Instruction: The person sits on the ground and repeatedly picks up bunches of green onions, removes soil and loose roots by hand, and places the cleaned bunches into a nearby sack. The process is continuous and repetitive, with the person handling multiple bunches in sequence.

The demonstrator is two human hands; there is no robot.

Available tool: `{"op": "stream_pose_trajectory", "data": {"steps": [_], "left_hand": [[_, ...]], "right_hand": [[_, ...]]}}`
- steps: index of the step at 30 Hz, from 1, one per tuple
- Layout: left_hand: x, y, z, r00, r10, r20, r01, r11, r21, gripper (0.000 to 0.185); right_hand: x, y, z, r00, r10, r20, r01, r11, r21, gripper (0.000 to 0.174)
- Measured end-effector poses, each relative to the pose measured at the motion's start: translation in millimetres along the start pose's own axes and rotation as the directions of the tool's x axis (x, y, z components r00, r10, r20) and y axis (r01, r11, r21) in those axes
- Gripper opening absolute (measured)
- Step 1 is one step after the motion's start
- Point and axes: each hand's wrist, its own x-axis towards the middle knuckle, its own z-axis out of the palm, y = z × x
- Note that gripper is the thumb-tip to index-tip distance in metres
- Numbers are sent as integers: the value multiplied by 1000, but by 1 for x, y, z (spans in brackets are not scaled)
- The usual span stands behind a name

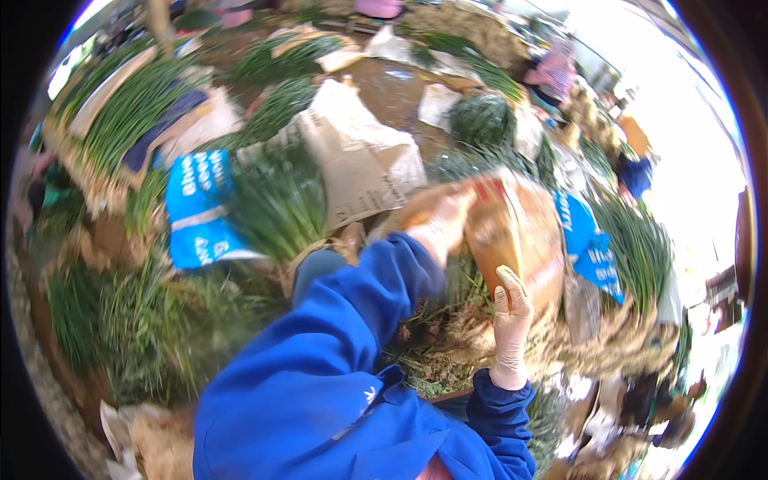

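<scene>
My left hand (441,222), blurred, grips the upper left part of an orange-brown sack (534,234) with red print. My right hand (514,312) wears a pale thin glove; it is raised just below the sack's lower fold, fingers up and slightly apart, holding nothing that I can see. Beneath the sack lie cut green stalks and pale, root-like ends (462,324). To the left of my left forearm, a bundle of long green leafy stalks, like green onions (279,204), stands fanned out, its base near my knee.
A blue printed sack (198,210) lies at left, a white woven sack (366,162) ahead. More green bundles lie at left (135,114) and right (639,252). A heap of loose grassy leaves (156,324) is at lower left. A person in pink checks (552,75) is at upper right.
</scene>
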Motion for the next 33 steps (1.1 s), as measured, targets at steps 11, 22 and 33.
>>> {"op": "stream_pose_trajectory", "data": {"steps": [11, 22, 33], "left_hand": [[145, 198, 50, 348, 260, 901, -323, -869, 376, 30], [239, 136, -146, 875, 143, -462, 266, 656, 706, 54], [58, -108, -87, 831, -484, -273, 421, 225, 879, 77]], "right_hand": [[-59, 76, -42, 800, 544, -251, -490, 835, 250, 26], [-100, 177, -62, 586, 731, -348, -639, 682, 356, 33], [-27, 312, -88, 461, 887, -31, -198, 137, 971, 58]]}}
